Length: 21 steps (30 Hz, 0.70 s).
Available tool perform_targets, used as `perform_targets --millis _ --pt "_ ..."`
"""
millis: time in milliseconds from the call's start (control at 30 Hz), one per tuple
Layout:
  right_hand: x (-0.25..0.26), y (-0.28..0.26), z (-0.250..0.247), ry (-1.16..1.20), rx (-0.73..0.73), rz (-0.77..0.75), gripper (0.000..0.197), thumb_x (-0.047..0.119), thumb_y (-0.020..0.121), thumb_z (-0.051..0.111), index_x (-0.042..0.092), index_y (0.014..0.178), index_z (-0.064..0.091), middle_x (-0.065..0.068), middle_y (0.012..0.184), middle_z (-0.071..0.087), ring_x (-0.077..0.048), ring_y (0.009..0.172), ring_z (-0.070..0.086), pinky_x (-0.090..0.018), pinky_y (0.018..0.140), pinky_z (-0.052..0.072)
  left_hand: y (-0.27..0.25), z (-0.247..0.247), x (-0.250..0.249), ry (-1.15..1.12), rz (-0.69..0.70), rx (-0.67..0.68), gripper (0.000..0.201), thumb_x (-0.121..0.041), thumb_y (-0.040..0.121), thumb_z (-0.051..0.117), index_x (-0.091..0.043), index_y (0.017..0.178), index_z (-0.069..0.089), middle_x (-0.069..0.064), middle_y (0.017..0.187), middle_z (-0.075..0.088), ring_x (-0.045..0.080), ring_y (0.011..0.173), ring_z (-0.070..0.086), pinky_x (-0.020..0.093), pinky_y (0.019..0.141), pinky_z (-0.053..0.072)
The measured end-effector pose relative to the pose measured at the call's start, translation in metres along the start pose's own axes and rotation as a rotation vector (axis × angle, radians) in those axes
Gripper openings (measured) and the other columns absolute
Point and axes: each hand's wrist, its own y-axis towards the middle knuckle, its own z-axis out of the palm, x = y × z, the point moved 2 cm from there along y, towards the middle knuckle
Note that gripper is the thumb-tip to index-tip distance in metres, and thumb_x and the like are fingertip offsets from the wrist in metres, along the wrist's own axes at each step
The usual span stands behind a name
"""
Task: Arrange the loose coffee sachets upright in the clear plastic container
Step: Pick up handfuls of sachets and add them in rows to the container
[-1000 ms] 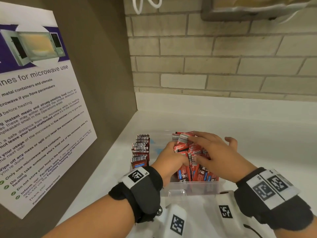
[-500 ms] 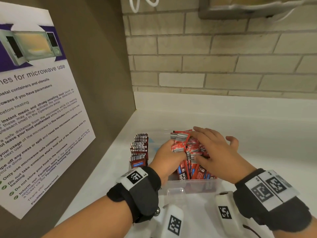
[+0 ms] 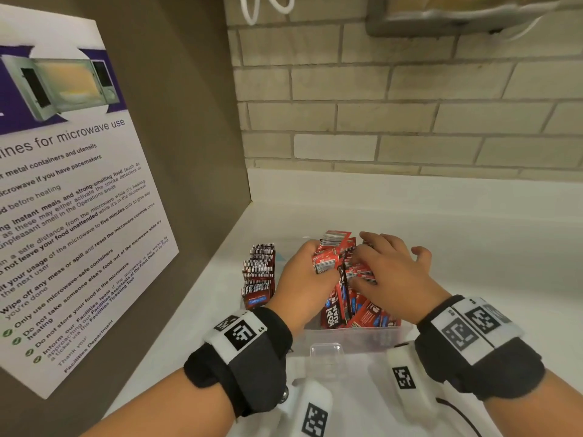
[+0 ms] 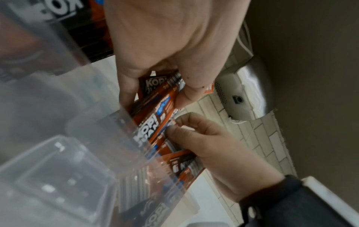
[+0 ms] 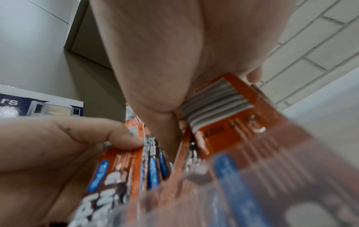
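A clear plastic container (image 3: 356,337) stands on the white counter. Its right part is full of red coffee sachets (image 3: 336,244), some upright and some leaning. My left hand (image 3: 303,275) grips a bundle of them from the left, fingers curled round it (image 4: 159,106). My right hand (image 3: 381,269) lies over the pile from the right. Its thumb and forefinger pinch sachet tops (image 4: 174,127), and a sachet (image 5: 217,104) sits against its palm. The sachets under both hands are hidden.
A neat upright row of sachets (image 3: 258,272) stands at the container's left side. A microwave poster (image 3: 79,200) hangs on the brown side panel close on the left. A brick wall (image 3: 410,105) closes the back. White tagged devices (image 3: 315,417) lie near the counter's front edge.
Both hands stay in the sachet pile. The left hand has pushed further in and up round its bundle, and the right hand's fingers have shifted over the tops.
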Motion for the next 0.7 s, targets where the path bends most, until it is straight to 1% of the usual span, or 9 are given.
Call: perform_targets --millis 100,167,233,300,433,500,567,633,700 --pt "0.0 0.0 0.001 -0.017 -0.023 0.011 0.041 0.048 0.089 0.046 0.034 0.128 0.041 0.009 0.153 0.019 -0.016 0.14 0.014 -0.053 0.108 0.013 -0.004 -0.004 -0.013 0.031 0.074 -0.017 0.031 -0.004 0.091 0.053 -0.024 0.115 0.054 0.001 0.103 0.068 0.013 0.09 0.068 0.024 0.075 0.056" --pt "0.0 0.0 0.001 -0.029 -0.032 0.006 0.043 0.048 0.088 0.047 0.034 0.128 0.041 0.009 0.153 0.019 -0.016 0.14 0.014 -0.053 0.108 0.014 -0.007 -0.009 -0.024 0.027 0.127 -0.029 0.031 -0.002 0.091 0.053 -0.023 0.113 0.054 0.001 0.099 0.068 0.013 0.086 0.067 0.021 0.07 0.056" --pt "0.001 -0.001 0.0 -0.032 -0.036 -0.005 0.043 0.048 0.088 0.048 0.034 0.128 0.041 0.009 0.153 0.019 -0.016 0.139 0.014 -0.053 0.107 0.014 -0.01 -0.017 -0.036 0.013 0.185 -0.052 0.03 0.0 0.09 0.054 -0.021 0.111 0.055 0.0 0.093 0.067 0.007 0.078 0.065 0.015 0.062 0.052" --pt "0.001 -0.002 0.0 -0.027 -0.036 -0.025 0.045 0.05 0.086 0.05 0.035 0.128 0.04 0.01 0.153 0.018 -0.015 0.14 0.013 -0.053 0.107 0.013 -0.015 -0.026 -0.049 -0.008 0.236 -0.079 0.029 0.0 0.089 0.055 -0.019 0.111 0.057 -0.003 0.089 0.066 0.0 0.071 0.063 0.012 0.059 0.049" --pt "0.002 -0.003 -0.002 -0.025 -0.016 -0.052 0.06 0.056 0.081 0.056 0.037 0.133 0.033 0.009 0.154 0.014 -0.015 0.14 0.01 -0.054 0.108 0.011 -0.025 -0.047 -0.067 -0.043 0.288 -0.126 0.029 -0.005 0.089 0.058 -0.027 0.107 0.058 -0.004 0.094 0.069 0.008 0.085 0.068 0.019 0.071 0.055" --pt "0.002 -0.003 -0.002 -0.032 0.007 -0.051 0.066 0.058 0.079 0.058 0.037 0.135 0.031 0.008 0.155 0.011 -0.016 0.141 0.008 -0.054 0.109 0.01 -0.028 -0.056 -0.07 -0.076 0.291 -0.15 0.032 -0.005 0.088 0.06 -0.034 0.099 0.059 -0.007 0.09 0.071 0.01 0.083 0.07 0.026 0.072 0.056" --pt "0.002 -0.005 -0.004 -0.011 -0.003 -0.059 0.066 0.06 0.079 0.057 0.038 0.135 0.03 0.008 0.155 0.009 -0.015 0.141 0.007 -0.052 0.11 0.009 -0.031 -0.062 -0.07 -0.113 0.272 -0.161 0.031 -0.005 0.088 0.061 -0.035 0.095 0.059 -0.009 0.087 0.072 0.012 0.083 0.071 0.033 0.074 0.056" --pt "0.006 -0.006 -0.012 0.103 -0.08 -0.081 0.06 0.062 0.08 0.054 0.04 0.132 0.034 0.01 0.155 0.011 -0.011 0.14 0.01 -0.047 0.109 0.009 -0.032 -0.068 -0.069 -0.184 0.231 -0.15 0.029 -0.004 0.087 0.061 -0.031 0.097 0.06 -0.007 0.084 0.072 0.014 0.08 0.071 0.035 0.072 0.057" --pt "0.015 -0.009 -0.027 0.365 -0.177 -0.107 0.053 0.067 0.077 0.047 0.044 0.123 0.04 0.016 0.151 0.022 -0.004 0.135 0.021 -0.041 0.109 0.013 -0.032 -0.072 -0.068 -0.271 0.181 -0.13 0.025 -0.002 0.087 0.06 -0.024 0.098 0.059 -0.006 0.079 0.071 0.013 0.074 0.071 0.033 0.067 0.057"
